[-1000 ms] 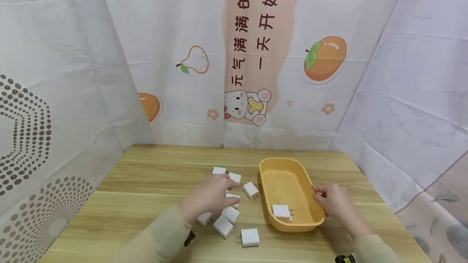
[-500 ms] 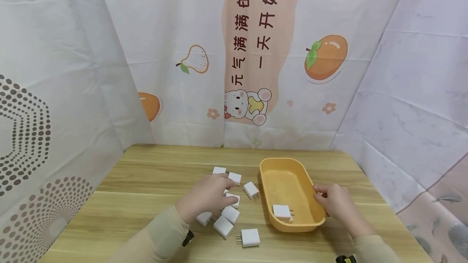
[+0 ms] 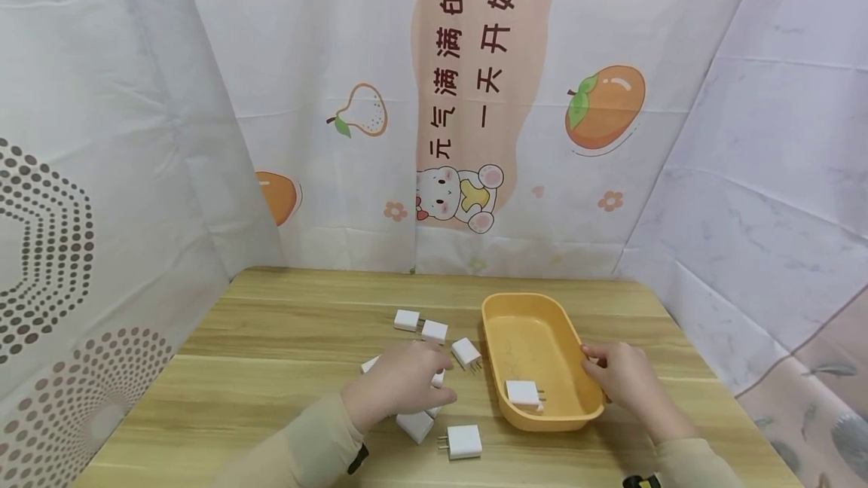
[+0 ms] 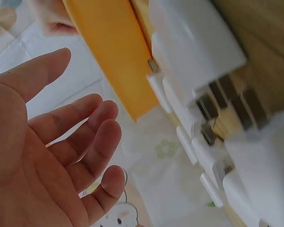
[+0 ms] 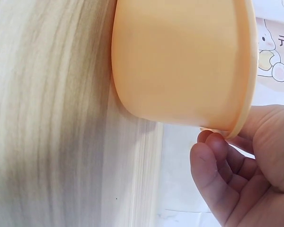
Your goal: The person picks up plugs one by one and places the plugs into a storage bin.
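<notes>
My left hand hovers over a loose group of white plug chargers, hiding several of them. In the left wrist view, this hand has loosely bent fingers with nothing between them, and chargers with metal prongs lie beside it. My right hand pinches the right rim of the yellow plastic tray. The right wrist view shows this hand with fingers and thumb at the tray's lip. Inside the tray's near end lies a white charger, prongs pointing right.
One charger lies near the front, and another sits just left of the tray. Two more, a left charger and a right charger, lie farther back. Printed curtains hang behind and beside the wooden table.
My left hand has moved nearer to me and slightly right, uncovering the two far chargers and covering more of the near ones. My right hand and the tray stay put.
</notes>
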`<state>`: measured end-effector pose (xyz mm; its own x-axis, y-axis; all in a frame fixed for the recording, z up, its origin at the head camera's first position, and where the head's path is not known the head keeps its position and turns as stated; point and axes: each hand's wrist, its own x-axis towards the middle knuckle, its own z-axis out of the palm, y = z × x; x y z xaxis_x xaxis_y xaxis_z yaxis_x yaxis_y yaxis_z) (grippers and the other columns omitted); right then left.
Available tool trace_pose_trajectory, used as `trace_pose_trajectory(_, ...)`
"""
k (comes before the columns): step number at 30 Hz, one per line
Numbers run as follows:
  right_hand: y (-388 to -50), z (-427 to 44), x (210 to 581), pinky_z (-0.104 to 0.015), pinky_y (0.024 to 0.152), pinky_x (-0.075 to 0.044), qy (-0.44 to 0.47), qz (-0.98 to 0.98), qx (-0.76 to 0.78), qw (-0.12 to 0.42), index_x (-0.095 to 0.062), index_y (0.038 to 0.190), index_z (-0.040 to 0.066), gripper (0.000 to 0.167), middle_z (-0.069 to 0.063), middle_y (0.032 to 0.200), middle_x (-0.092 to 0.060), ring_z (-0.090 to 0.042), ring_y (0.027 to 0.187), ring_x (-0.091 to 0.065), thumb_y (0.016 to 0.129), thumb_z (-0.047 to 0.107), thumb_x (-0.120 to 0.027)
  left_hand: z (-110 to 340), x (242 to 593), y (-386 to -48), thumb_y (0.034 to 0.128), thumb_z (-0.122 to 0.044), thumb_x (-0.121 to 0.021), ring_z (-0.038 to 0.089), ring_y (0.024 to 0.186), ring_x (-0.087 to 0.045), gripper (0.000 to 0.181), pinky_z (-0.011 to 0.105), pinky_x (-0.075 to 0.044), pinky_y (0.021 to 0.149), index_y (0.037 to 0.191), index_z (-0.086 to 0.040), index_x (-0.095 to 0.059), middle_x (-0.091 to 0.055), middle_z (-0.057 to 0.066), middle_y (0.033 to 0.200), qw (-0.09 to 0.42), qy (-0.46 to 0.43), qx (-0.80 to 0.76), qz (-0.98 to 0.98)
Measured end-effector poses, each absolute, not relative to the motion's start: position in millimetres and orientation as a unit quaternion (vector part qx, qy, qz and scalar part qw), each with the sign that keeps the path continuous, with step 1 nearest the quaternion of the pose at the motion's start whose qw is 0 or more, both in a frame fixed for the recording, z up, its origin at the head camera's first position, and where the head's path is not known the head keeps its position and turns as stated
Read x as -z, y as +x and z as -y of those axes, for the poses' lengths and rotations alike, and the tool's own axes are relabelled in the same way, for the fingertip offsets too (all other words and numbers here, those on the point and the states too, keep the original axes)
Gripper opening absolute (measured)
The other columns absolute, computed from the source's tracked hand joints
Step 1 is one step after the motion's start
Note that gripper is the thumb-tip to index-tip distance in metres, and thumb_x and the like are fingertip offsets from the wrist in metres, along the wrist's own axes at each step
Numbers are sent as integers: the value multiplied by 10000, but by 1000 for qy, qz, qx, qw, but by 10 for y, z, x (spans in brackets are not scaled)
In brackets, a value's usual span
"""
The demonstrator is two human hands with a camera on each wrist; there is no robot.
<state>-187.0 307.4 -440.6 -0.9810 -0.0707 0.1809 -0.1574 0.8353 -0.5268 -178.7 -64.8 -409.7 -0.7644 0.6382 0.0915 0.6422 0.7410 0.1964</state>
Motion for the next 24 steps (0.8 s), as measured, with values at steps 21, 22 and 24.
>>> trace_pose_trajectory(21, -1872, -3113, 4442, -295, 409, -481, 53, 952, -292, 75, -707, 1180, -88, 316, -6, 690, -674, -135, 405, -550, 899, 56, -708, 373, 4345, -1531, 815, -474, -798, 5, 764, -583, 226, 269, -480, 686, 872, -260, -758, -646, -145, 910, 6, -407, 57, 912)
trace_pose_trajectory(22, -1871, -3113, 4443, -295, 408, -481, 52, 952, -292, 74, -706, 1182, -88, 316, -8, 691, -673, -137, 405, -550, 900, 55, -708, 366, 4357, -1520, 806, -477, -801, 2, 724, -559, 220, 261, -463, 653, 811, -269, -728, -621, -155, 863, 12, -409, 53, 911)
trace_pose_trajectory(24, -1872, -3114, 4443, -295, 409, -481, 50, 952, -294, 73, -704, 1185, -88, 316, -11, 699, -673, -143, 413, -551, 903, 54, -707, 349, 4387, -1504, 791, -492, -803, 10, 644, -491, 272, 253, -423, 594, 724, -276, -652, -550, -159, 778, 26, -414, 44, 909)
